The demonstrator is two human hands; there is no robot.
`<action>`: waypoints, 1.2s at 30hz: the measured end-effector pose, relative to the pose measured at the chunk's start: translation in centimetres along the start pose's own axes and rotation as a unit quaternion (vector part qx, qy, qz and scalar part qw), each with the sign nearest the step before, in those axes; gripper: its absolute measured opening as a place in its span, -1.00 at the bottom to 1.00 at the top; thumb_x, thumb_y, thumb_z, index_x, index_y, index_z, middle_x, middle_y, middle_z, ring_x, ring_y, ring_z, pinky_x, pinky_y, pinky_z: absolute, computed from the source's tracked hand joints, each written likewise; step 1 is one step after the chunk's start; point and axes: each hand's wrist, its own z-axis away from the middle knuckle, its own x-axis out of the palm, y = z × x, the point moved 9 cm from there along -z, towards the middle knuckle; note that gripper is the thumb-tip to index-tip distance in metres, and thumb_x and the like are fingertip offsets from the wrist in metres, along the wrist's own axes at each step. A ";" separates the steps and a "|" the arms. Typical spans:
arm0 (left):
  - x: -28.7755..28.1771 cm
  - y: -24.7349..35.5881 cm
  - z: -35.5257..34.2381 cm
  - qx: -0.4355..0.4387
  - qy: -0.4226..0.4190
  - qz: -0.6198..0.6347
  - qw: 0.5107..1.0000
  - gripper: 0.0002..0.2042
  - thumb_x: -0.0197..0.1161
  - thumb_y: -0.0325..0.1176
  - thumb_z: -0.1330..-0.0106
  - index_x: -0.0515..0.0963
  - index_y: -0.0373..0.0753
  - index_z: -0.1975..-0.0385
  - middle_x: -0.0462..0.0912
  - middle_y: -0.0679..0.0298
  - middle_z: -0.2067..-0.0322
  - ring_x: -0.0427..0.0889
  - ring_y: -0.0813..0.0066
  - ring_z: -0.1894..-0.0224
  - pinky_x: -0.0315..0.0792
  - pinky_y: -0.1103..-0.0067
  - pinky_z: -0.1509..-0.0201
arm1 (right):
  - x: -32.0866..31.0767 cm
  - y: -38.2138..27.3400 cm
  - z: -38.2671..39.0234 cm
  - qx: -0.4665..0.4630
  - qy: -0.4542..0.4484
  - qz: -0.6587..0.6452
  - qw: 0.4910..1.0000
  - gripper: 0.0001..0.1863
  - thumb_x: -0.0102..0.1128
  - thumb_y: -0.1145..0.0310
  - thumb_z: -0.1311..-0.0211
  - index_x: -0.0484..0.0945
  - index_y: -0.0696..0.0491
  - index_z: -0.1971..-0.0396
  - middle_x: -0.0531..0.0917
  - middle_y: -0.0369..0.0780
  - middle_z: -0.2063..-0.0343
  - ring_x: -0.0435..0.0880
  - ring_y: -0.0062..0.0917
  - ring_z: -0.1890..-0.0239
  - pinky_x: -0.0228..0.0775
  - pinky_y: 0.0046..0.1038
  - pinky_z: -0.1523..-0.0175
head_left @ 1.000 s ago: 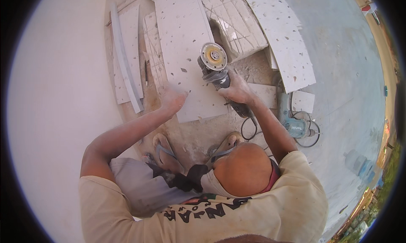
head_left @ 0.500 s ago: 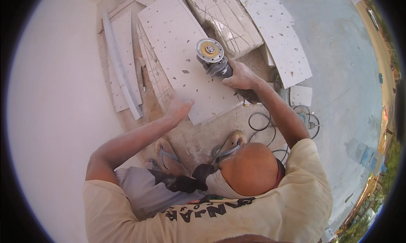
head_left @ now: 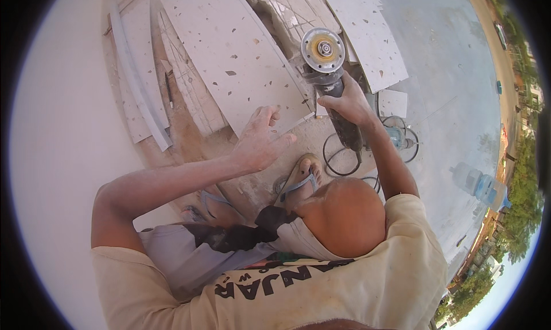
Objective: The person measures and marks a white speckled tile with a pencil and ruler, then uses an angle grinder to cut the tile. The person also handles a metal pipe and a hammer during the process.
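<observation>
Angle grinder (head_left: 329,87) hangs just beside the near right corner of the speckled slab (head_left: 241,66), grasped by the right hand (head_left: 352,104); the left hand (head_left: 261,145), its grip empty, is by the near edge; positioning seems in hand, next calling for care around the disc (head_left: 323,49).

Shiny metal disc (head_left: 310,56), smooth speckled slab (head_left: 221,43), cloth shirt (head_left: 344,290)

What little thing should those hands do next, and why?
Maybe rest the left hand flat on the speckled slab to steady it, well away from the round disc. That hand looks empty and is by the slab's near edge, while the right hand grips the grinder.
</observation>
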 end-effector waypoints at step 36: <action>19.2 5.3 -0.6 0.042 -0.023 0.191 0.980 -0.32 0.21 -0.42 -0.17 -0.02 -0.40 -0.24 0.52 -0.28 0.15 0.56 -0.27 0.03 0.41 0.06 -0.02 | -3.3 3.4 7.6 0.160 0.121 -0.299 0.933 -0.74 0.33 0.34 0.01 0.57 0.13 0.31 0.62 -0.24 0.48 0.60 -0.55 0.48 0.48 -0.46 0.36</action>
